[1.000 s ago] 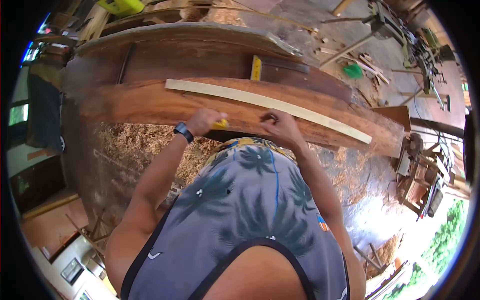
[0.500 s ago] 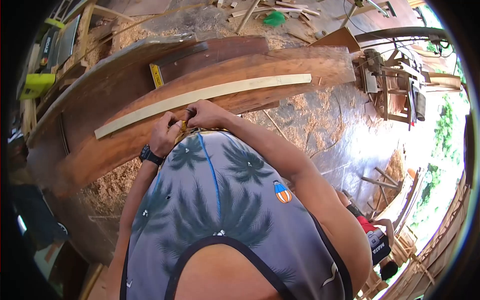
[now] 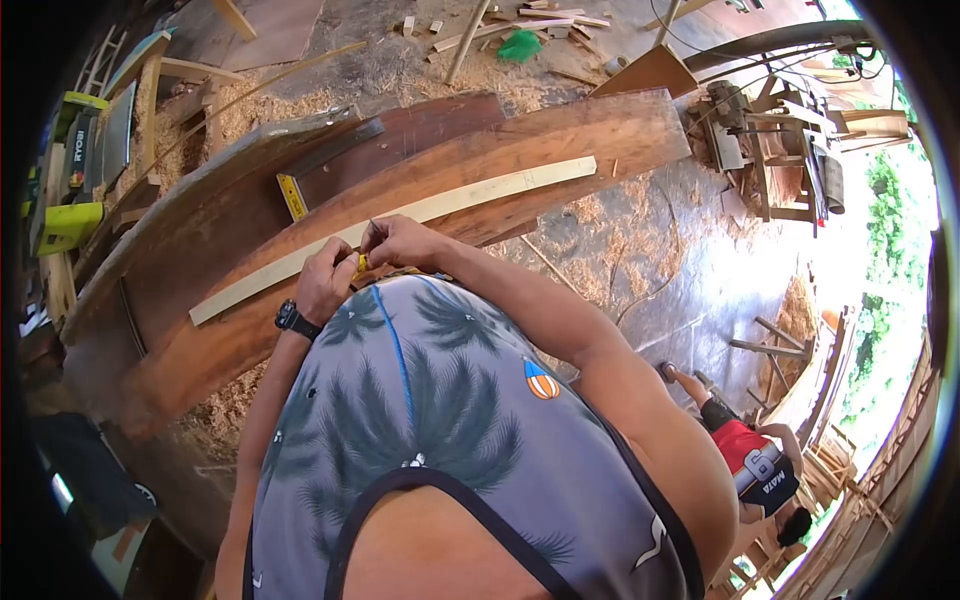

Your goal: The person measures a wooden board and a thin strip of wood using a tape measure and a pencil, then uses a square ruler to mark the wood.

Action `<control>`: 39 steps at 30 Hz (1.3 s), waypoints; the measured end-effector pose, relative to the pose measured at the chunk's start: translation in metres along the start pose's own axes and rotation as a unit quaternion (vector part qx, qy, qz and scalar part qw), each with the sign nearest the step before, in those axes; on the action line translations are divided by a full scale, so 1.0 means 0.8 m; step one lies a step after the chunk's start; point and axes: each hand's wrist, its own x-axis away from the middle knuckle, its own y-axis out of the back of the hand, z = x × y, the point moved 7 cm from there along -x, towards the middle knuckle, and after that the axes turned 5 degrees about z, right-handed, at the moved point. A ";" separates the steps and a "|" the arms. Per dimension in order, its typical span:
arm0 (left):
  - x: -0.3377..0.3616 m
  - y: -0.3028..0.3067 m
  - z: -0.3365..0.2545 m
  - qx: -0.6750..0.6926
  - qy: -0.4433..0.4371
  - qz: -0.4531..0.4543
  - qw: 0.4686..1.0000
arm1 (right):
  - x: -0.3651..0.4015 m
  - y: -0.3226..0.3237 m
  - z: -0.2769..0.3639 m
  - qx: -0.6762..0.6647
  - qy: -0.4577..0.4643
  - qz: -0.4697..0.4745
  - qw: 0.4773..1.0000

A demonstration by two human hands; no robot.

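Observation:
In the head view both hands meet just in front of my shirt, over the near edge of a long curved wooden board [image 3: 530, 140]. My left hand [image 3: 326, 280], with a black watch at the wrist, is closed at a small yellow object [image 3: 361, 263], mostly hidden by fingers. My right hand [image 3: 405, 243] pinches a thin dark pointed piece, like a pencil [image 3: 375, 229], close to the yellow object. A pale wooden strip [image 3: 480, 192] lies along the board, just beyond my fingers. Farther off, a square with a yellow handle [image 3: 292, 198] rests on the wood.
Wood shavings [image 3: 630, 225] and offcuts cover parts of the floor. At the left are green power tools [image 3: 72, 228]; at the right stands a machine on a wooden stand [image 3: 765, 150]. A person in a red and black shirt [image 3: 752, 465] is bent over at the lower right.
The view has shifted and turned slightly, so the board and strip appear more tilted. My hands stay together at the yellow object, and the pencil-like tip shows more clearly. The other person appears more fully.

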 end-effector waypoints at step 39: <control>0.126 0.286 0.278 -0.320 0.149 -0.027 0.935 | 0.209 0.509 -0.015 0.317 -0.150 -0.246 0.903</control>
